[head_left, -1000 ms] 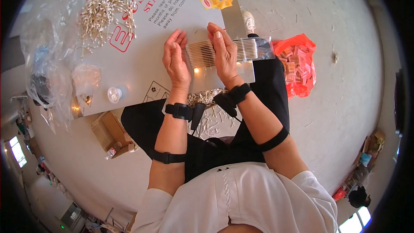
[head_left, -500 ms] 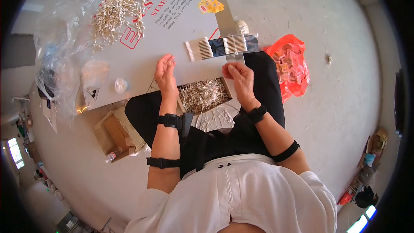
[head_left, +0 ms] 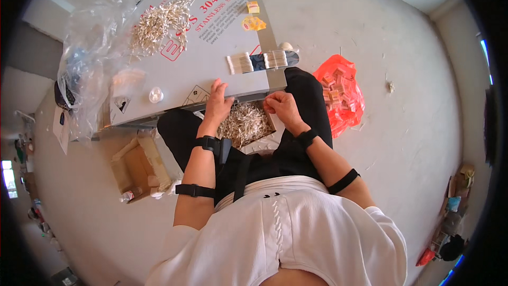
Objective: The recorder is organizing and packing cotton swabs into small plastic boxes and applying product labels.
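Note:
My left hand (head_left: 216, 107) is over the table's near edge, at the left side of a cardboard box of cotton swabs (head_left: 244, 124) between my knees. Its thumb stands apart from the fingers and nothing shows in it. At the box's upper right corner, my right hand (head_left: 286, 111) has thumb and fingertips pinched together; whatever is between them is too small to make out. Past the hands, two neat rows of cotton swabs, a left row (head_left: 241, 63) and a right row (head_left: 275, 59), lie along a dark patterned strip (head_left: 257, 62) on the table.
A loose heap of swabs (head_left: 161, 25) lies far left on the grey table (head_left: 206, 69), near clear plastic bags (head_left: 82, 74). A small round container (head_left: 156, 95) and yellow packets (head_left: 254, 23) are there too. On the floor are a red bag of small packs (head_left: 346, 111) and an open carton (head_left: 135, 167).
The view has shifted a little. Both hands have come nearer the swab box, the right one to its corner. My left thumb and fingers have spread apart.

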The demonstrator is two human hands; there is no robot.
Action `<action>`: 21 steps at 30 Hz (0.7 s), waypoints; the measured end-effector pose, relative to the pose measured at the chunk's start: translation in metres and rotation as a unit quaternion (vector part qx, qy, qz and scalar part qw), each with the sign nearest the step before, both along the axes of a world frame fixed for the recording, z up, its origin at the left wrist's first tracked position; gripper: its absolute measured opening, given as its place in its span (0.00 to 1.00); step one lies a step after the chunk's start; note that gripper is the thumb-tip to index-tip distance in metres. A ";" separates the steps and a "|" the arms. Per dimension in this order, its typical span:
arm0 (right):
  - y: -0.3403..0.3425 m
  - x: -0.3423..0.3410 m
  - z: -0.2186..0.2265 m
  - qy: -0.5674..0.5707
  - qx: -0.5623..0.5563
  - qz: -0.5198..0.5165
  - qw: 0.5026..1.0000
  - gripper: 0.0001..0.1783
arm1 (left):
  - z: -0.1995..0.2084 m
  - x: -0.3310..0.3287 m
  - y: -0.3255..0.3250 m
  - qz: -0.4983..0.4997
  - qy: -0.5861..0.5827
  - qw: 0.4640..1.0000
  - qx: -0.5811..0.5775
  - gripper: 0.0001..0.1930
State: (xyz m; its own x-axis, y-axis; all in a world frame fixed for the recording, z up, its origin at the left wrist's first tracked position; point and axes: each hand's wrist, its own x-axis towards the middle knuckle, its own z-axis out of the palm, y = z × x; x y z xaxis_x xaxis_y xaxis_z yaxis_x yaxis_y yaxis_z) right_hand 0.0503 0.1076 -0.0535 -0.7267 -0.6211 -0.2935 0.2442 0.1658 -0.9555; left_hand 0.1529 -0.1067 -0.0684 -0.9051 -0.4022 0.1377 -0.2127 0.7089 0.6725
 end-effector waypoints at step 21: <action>-0.052 -0.055 0.000 0.340 0.065 -0.040 0.937 0.05 | 0.012 -0.077 0.008 -0.056 -0.091 0.973 -0.203 0.48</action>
State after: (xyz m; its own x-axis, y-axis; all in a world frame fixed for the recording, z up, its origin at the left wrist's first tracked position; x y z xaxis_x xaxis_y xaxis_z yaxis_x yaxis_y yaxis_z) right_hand -0.0051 0.0560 -0.0539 -0.8165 -0.5470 0.1850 -0.3969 0.2989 -0.8678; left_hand 0.0759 -0.0985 -0.0560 -0.9645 -0.2451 0.0980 -0.2079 0.9342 0.2900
